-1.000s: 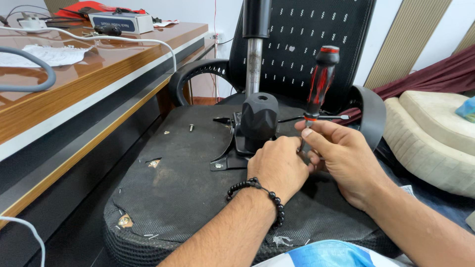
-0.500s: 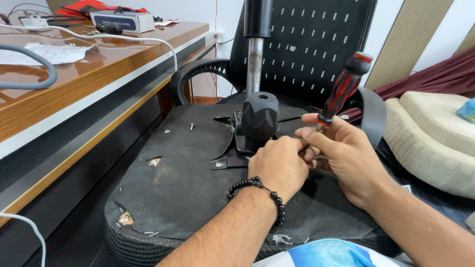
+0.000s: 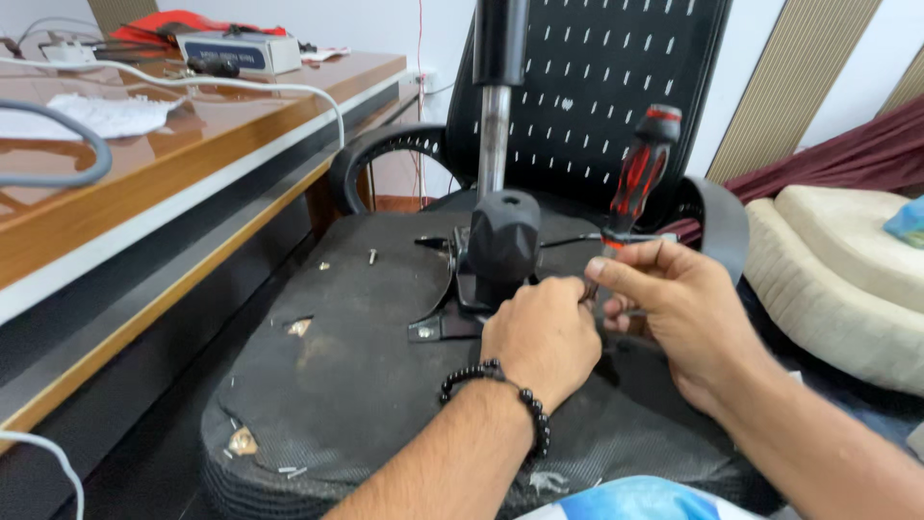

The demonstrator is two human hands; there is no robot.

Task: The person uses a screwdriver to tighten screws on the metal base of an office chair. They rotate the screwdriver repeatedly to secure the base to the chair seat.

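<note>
1. Since half a second ago I have swung the screwdriver (image 3: 637, 178) back towards upright: its red-and-black handle, which leaned well over to the right, now tilts only slightly that way.
2. My right hand (image 3: 680, 310) is closed around the lower end of the handle, thumb and forefinger pinching it just above the shaft; the tip is hidden behind my fingers.
3. My left hand (image 3: 542, 335) is curled loosely, knuckles up, against the black metal mechanism plate (image 3: 460, 299) on the underside of the chair seat (image 3: 356, 376). Whether it grips anything I cannot tell, since the fingertips are out of sight.
4. A black beaded bracelet (image 3: 493, 397) sits on my left wrist.
5. The black plastic column cover (image 3: 502, 236) stands just beyond my left hand, with the chrome gas cylinder (image 3: 493, 140) rising from it.
6. The chair lies tipped over, its perforated backrest (image 3: 616, 87) behind the cylinder and one curved armrest (image 3: 371, 159) to the left.
7. A loose screw (image 3: 372, 256) lies on the worn seat fabric, well left of the plate.
8. The wooden desk (image 3: 164, 173) runs along the left, a white cable (image 3: 241, 89) trailing across it.
</note>
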